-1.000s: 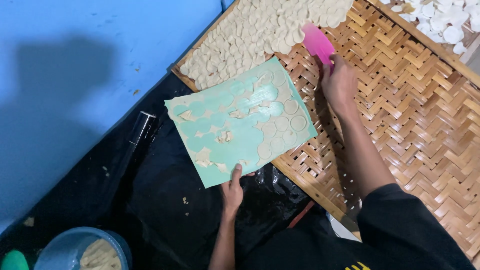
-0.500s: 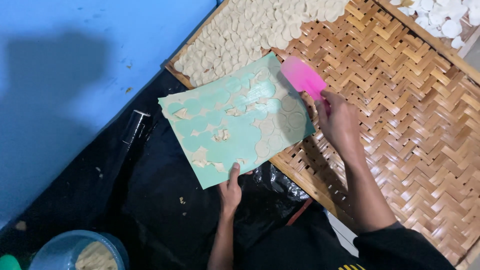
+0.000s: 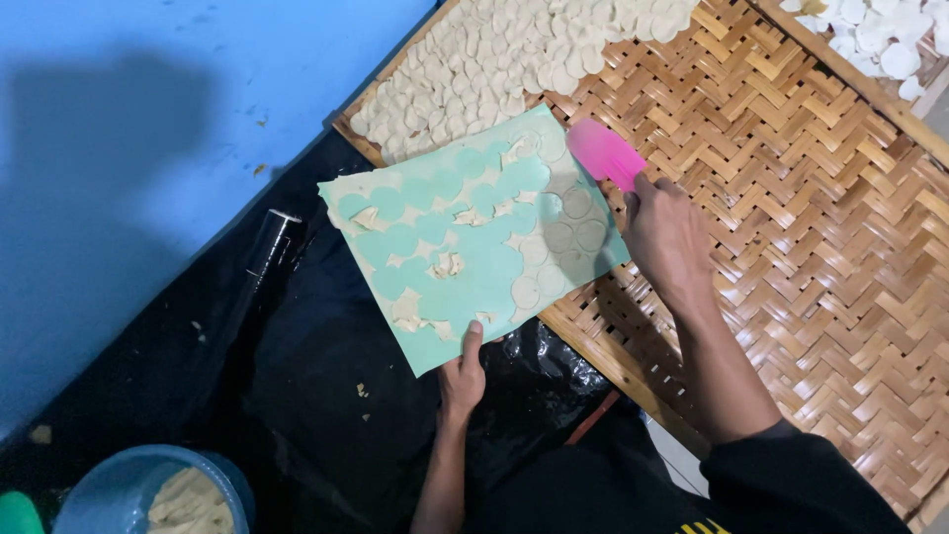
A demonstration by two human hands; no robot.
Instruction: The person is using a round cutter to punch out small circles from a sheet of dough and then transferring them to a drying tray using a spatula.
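Observation:
My left hand (image 3: 462,374) grips the near edge of a mint-green board (image 3: 435,259), thumb on top, holding it tilted over the edge of a woven bamboo tray (image 3: 791,198). The board carries thin pale dough with round discs (image 3: 559,237) still on its right part and ragged scraps (image 3: 445,265) on the rest. My right hand (image 3: 667,237) holds a pink scraper (image 3: 604,153) whose blade rests at the board's upper right corner. Rows of cut dough discs (image 3: 514,59) lie overlapped at the far end of the tray.
A blue wall (image 3: 148,129) fills the left. Black plastic sheeting (image 3: 297,396) lies under the board, with a metal tube (image 3: 269,245) on it. A blue bowl with dough scraps (image 3: 158,494) sits at the bottom left. A second tray with white pieces (image 3: 880,44) is at the top right.
My right hand has brought the pink scraper from the far end of the tray down to the board's upper right corner. Discs have gone from the middle of the board.

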